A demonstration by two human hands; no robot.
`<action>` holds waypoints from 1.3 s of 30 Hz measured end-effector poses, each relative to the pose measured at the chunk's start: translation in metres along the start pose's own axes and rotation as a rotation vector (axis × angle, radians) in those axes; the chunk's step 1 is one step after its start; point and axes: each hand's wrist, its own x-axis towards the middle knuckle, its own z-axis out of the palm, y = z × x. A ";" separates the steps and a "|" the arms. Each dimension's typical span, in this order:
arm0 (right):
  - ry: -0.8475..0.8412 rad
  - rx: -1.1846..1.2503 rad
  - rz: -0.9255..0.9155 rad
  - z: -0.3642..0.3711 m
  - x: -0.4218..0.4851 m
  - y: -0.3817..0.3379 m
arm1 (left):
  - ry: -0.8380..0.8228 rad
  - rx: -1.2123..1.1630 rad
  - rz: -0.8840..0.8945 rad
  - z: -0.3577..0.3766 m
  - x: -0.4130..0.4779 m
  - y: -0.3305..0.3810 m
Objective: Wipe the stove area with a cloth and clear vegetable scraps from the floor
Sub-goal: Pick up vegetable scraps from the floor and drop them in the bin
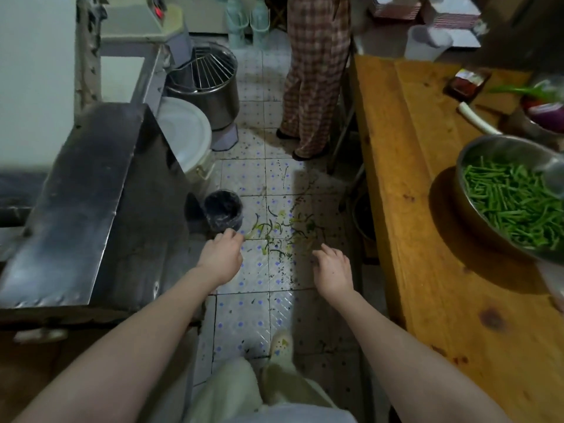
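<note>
Green vegetable scraps (282,236) lie scattered on the tiled floor (244,319) between the steel counter and the wooden table. My left hand (221,259) reaches down at the left edge of the scraps, fingers curled near a yellowish piece; whether it grips anything I cannot tell. My right hand (332,270) hovers at the right side of the pile with fingers apart and nothing in it. A small black-lined bin (223,210) stands just beyond my left hand. No cloth is in view.
A steel counter (70,215) is on the left, with a white lidded bucket (183,132) and a mixer bowl (207,83) behind it. A wooden table (427,227) on the right holds a metal bowl of cut green beans (512,203). A person in checked trousers (314,80) stands ahead.
</note>
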 end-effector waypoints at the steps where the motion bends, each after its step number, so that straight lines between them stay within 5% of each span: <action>1: 0.000 0.012 0.007 -0.003 0.011 -0.001 | -0.010 -0.001 -0.001 -0.001 0.008 0.001; 21: -0.076 0.056 0.177 0.016 0.212 -0.022 | -0.187 0.018 0.028 0.006 0.216 -0.063; 39: -0.134 0.045 0.091 0.258 0.405 0.048 | -0.172 -0.014 -0.106 0.256 0.400 -0.112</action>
